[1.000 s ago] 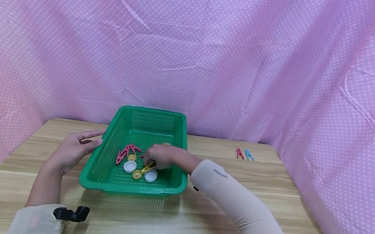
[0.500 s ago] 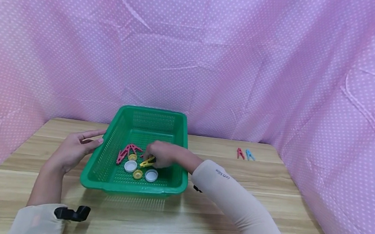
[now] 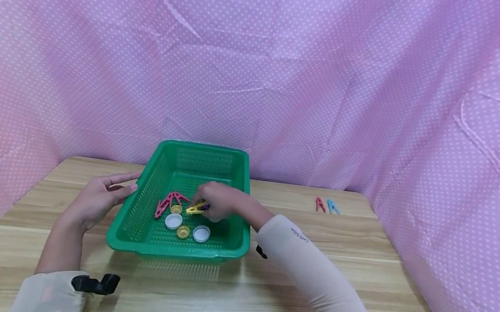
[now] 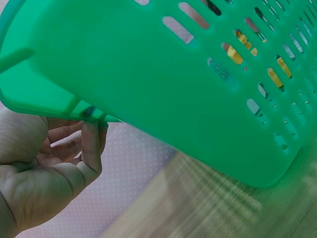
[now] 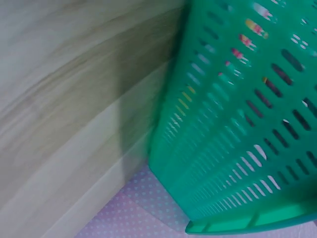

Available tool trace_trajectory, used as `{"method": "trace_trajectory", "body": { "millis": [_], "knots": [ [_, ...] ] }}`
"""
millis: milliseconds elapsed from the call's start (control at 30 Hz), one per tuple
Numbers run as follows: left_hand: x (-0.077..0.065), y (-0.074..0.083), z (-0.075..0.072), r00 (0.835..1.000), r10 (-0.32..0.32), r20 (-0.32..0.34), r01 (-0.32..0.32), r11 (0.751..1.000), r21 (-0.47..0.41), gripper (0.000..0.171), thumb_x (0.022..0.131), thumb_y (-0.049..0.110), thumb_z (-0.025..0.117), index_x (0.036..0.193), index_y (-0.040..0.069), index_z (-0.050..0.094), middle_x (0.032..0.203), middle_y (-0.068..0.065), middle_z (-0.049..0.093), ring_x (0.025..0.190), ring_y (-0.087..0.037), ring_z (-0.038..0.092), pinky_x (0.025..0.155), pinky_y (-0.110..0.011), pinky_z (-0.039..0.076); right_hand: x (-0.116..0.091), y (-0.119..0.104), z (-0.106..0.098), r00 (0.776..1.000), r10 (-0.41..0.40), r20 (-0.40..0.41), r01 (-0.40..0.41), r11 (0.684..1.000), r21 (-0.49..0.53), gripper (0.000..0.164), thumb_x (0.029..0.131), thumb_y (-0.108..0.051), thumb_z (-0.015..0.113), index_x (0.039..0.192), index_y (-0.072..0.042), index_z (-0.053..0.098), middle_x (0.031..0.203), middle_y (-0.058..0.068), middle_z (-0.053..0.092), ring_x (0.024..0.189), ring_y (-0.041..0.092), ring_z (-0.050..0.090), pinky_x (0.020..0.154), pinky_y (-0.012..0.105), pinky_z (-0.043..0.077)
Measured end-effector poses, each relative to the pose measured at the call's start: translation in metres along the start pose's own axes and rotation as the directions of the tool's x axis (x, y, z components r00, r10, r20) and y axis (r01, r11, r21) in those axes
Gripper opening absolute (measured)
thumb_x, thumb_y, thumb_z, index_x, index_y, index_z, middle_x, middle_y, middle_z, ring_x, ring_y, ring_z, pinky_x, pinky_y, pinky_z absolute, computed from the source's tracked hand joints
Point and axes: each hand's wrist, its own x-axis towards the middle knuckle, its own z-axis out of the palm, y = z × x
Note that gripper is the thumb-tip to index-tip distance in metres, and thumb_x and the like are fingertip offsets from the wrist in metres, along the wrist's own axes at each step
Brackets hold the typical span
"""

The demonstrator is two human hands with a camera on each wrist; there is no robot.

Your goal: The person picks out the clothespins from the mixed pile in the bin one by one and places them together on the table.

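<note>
A green plastic basket (image 3: 176, 252) stands on the table, holding pink clothespins (image 3: 172, 201), white bottle caps (image 3: 173, 221) and yellow caps (image 3: 183, 232). My right hand (image 3: 217, 199) reaches inside over the right rim and pinches a yellow clothespin (image 3: 196, 208), its tip pointing left. A small dark purple bit shows beside the fingers. My left hand (image 3: 99, 200) touches the basket's left rim from outside with thumb and fingertips. In the left wrist view, this hand (image 4: 52, 163) has loosely bent fingers meeting the rim's edge. The basket wall (image 5: 223, 129) hides the right hand in the right wrist view.
On the wooden table (image 3: 290, 292), a red clothespin (image 3: 320, 204) and a blue clothespin (image 3: 333, 207) lie side by side at the back right. A pink dotted curtain (image 3: 285, 78) surrounds the table at the back and sides.
My right hand has lifted the yellow clothespin off the caps and carried it slightly toward the back of the basket. My left hand has stayed at the rim.
</note>
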Motion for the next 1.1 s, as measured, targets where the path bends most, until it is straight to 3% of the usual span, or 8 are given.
{"method": "trace_trajectory", "body": {
  "millis": [500, 667, 867, 1100],
  "knots": [
    [-0.003, 0.001, 0.001, 1.0, 0.012, -0.004, -0.012, 1.0, -0.004, 0.065, 0.103, 0.037, 0.063, 0.153, -0.001, 0.045, 0.118, 0.011, 0.069, 0.106, 0.001, 0.066, 0.09, -0.019, 0.056, -0.018, -0.001, -0.026, 0.99, 0.04, -0.132, -0.044, 0.998, -0.033, 0.03, 0.094, -0.016, 0.076, 0.124, -0.012, 0.074, 0.116, -0.001, 0.069, 0.106, 0.012, 0.06, 0.094, 0.026, 0.052],
    [-0.004, 0.001, 0.002, 1.0, 0.012, -0.001, -0.012, 1.0, 0.006, 0.064, 0.103, 0.037, 0.063, 0.153, 0.0, 0.045, 0.121, 0.008, 0.068, 0.106, 0.002, 0.065, 0.09, -0.019, 0.056, -0.033, 0.004, -0.033, 0.98, 0.059, -0.188, -0.056, 0.998, 0.021, 0.032, 0.096, -0.015, 0.074, 0.128, -0.008, 0.072, 0.119, 0.004, 0.068, 0.107, 0.017, 0.062, 0.09, 0.027, 0.054],
    [-0.006, 0.002, 0.003, 1.0, 0.006, -0.007, -0.006, 1.0, 0.022, 0.065, 0.103, 0.039, 0.063, 0.153, 0.001, 0.045, 0.122, 0.007, 0.068, 0.106, 0.002, 0.065, 0.091, -0.019, 0.056, -0.052, 0.017, -0.038, 0.954, 0.107, -0.281, -0.086, 0.993, 0.086, 0.033, 0.095, -0.015, 0.075, 0.127, -0.006, 0.071, 0.122, 0.007, 0.068, 0.108, 0.02, 0.064, 0.091, 0.03, 0.056],
    [-0.009, 0.002, 0.003, 1.0, -0.001, -0.012, 0.001, 1.0, 0.015, 0.065, 0.103, 0.039, 0.063, 0.153, 0.001, 0.045, 0.125, 0.005, 0.067, 0.106, 0.003, 0.065, 0.091, -0.019, 0.056, -0.074, 0.034, -0.037, 0.903, 0.191, -0.385, -0.126, 0.974, 0.189, 0.029, 0.094, -0.014, 0.076, 0.122, -0.006, 0.074, 0.11, 0.006, 0.069, 0.096, 0.016, 0.063, 0.082, 0.029, 0.057]
  ]
}}
